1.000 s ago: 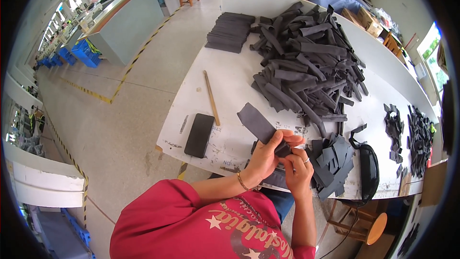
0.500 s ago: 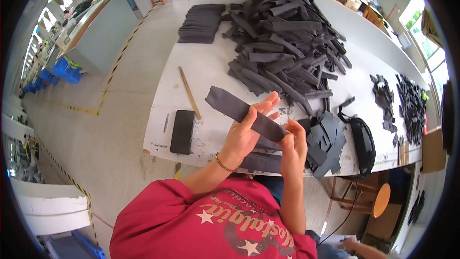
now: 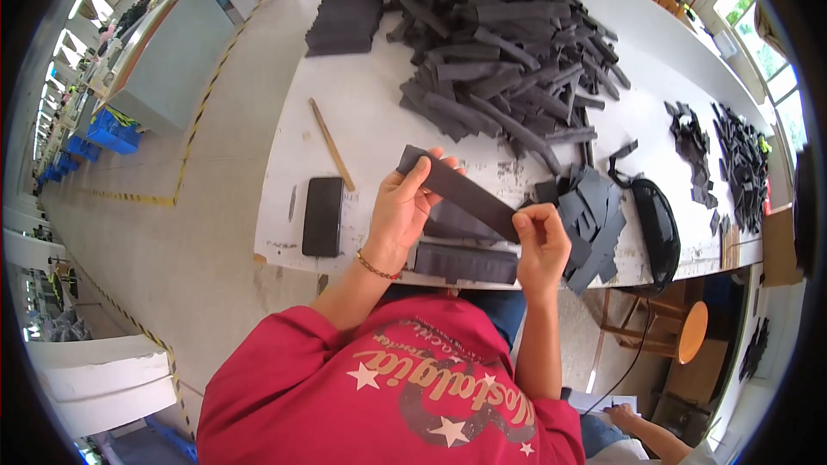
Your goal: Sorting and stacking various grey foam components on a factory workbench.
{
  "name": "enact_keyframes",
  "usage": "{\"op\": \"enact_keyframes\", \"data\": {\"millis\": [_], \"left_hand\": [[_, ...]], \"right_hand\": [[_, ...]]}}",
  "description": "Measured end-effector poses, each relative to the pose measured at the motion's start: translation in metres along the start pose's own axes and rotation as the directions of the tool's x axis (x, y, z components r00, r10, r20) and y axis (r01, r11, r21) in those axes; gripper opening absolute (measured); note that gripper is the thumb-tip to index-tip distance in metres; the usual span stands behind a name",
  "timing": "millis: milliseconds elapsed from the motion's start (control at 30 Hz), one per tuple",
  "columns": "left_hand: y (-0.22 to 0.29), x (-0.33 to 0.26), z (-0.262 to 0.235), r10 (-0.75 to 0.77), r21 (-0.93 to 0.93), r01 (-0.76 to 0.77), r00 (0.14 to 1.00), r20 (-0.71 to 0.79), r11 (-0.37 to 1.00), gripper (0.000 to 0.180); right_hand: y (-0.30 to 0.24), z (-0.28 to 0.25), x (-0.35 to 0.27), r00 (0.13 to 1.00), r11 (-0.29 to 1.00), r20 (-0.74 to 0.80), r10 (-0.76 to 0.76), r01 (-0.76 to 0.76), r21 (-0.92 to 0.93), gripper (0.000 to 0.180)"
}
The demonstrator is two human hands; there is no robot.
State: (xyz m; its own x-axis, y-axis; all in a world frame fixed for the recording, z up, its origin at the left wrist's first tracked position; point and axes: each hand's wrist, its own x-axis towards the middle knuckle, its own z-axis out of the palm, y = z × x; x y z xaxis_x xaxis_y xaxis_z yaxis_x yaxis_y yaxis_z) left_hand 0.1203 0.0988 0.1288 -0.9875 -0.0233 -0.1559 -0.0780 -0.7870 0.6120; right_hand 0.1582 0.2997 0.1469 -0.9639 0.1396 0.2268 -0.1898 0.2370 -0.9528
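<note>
I hold a long dark grey foam strip (image 3: 461, 192) above the near edge of the white table (image 3: 370, 103). My left hand (image 3: 402, 209) grips its left end, fingers wrapped over the top. My right hand (image 3: 540, 244) pinches its right end. Under the strip lie two stacked dark grey pads (image 3: 465, 260) at the table's front edge. To the right of my right hand sits a fanned heap of smaller grey pieces (image 3: 594, 220).
A big pile of dark foam strips (image 3: 508, 52) fills the far table, with a neat stack (image 3: 349, 17) at its left. A black phone (image 3: 322, 216) and a wooden stick (image 3: 332, 145) lie left of my hands. A black pouch (image 3: 656, 224) and stool (image 3: 689, 331) are at right.
The strip has come up off the table and now spans both hands. My hands have spread apart along it, left hand to its left end, right hand to its right end.
</note>
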Motion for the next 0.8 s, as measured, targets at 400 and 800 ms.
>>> {"op": "enact_keyframes", "data": {"millis": [400,800], "left_hand": [[-0.036,-0.084,-0.066,0.240,0.910,-0.234,0.958,0.156,0.342,0.014],[-0.029,-0.050,-0.072,0.319,0.934,-0.222,0.939,0.128,0.279,0.016]], "right_hand": [[0.067,-0.032,-0.058,0.948,0.927,0.064,0.312,-0.289,-0.240,0.012],[0.082,-0.036,-0.057,0.982,0.928,-0.043,0.183,-0.187,-0.321,0.020]]}}
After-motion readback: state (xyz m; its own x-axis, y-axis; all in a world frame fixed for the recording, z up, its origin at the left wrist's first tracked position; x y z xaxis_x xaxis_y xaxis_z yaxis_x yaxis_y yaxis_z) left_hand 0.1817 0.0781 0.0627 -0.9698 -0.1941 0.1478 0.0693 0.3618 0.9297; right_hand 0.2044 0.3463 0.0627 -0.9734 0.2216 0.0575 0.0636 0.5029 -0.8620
